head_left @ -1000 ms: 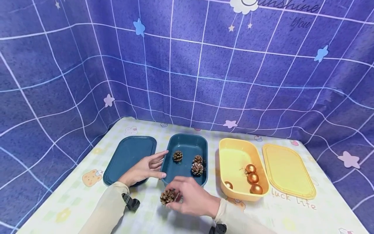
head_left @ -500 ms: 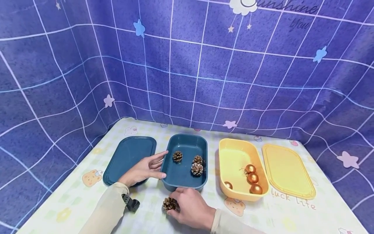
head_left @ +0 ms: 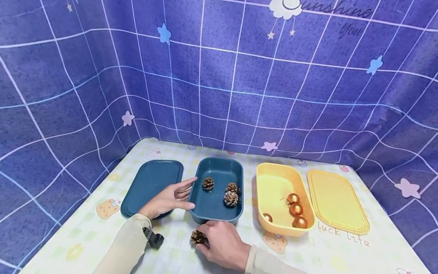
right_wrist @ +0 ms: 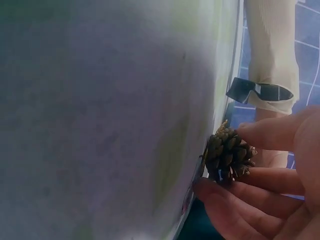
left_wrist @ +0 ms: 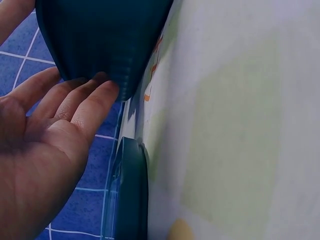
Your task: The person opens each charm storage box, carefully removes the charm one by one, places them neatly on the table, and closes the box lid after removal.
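Note:
My right hand (head_left: 224, 243) pinches a brown pine cone (head_left: 198, 238) low over the table, just in front of the dark teal box (head_left: 219, 220). In the right wrist view, thumb and fingers surround that pine cone (right_wrist: 227, 155), which sits right at the cloth. My left hand (head_left: 169, 199) lies with straight fingers against the left side of the box; the left wrist view shows its fingertips touching the box's wall (left_wrist: 100, 40). Inside the box are a pine cone (head_left: 208, 183) on the left and two more pine cones (head_left: 230, 198) by the right wall.
A dark teal lid (head_left: 154, 186) lies left of the box, partly beneath the left hand in view. To the right stands a yellow box (head_left: 270, 186) with several copper-coloured baubles (head_left: 295, 209), beside a yellow lid (head_left: 338, 201). A patterned cloth (head_left: 75, 251) covers the table; a blue curtain (head_left: 219, 95) hangs behind.
My right hand has moved slightly toward me and lowered the pine cone to the table in front of the teal box. The left hand has stayed in place.

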A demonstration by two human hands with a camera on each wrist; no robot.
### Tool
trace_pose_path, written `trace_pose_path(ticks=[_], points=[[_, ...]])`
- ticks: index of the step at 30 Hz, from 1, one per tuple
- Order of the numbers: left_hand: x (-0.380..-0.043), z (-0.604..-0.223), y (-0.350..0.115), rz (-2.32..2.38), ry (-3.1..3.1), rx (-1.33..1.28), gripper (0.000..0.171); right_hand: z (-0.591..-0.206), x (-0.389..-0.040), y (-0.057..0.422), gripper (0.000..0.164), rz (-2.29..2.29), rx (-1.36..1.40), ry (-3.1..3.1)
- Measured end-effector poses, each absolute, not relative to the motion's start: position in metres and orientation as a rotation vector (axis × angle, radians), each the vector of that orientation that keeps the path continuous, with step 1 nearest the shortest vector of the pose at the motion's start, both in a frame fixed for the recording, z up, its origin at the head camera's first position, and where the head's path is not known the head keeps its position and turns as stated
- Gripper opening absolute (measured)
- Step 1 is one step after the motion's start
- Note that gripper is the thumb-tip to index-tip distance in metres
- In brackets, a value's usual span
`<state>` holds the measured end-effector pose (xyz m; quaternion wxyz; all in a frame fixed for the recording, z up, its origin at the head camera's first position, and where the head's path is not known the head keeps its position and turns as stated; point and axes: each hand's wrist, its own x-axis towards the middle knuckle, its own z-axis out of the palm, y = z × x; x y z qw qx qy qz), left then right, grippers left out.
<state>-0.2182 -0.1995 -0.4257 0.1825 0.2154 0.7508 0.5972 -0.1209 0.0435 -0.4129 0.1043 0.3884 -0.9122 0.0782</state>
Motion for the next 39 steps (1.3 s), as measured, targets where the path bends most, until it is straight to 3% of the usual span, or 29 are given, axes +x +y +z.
trace_pose_path(ticks=[15, 24, 31, 35, 39], points=[[-0.218, -0.425, -0.199, 1.683, 2.119, 0.603, 0.092, -0.404, -0.117, 0.044, 0.036, 0.185, 1.163, -2.663], [-0.217, -0.426, -0.199, 1.687, 2.116, 0.631, 0.092, -0.369, -0.114, 0.050, 0.027, 0.268, 1.273, -2.571], [-0.217, -0.425, -0.201, 1.673, 2.132, 0.624, 0.090, -0.326, -0.128, 0.056, 0.031, 0.531, 1.581, -2.540], [-0.217, -0.426, -0.201, 1.666, 2.129, 0.624, 0.089, -0.316, -0.140, 0.061, 0.040, 0.578, 1.842, -2.508], [-0.218, -0.427, -0.201, 1.676, 2.113, 0.645, 0.089, -0.314, -0.151, 0.064, 0.043, 0.654, 1.914, -2.481]])
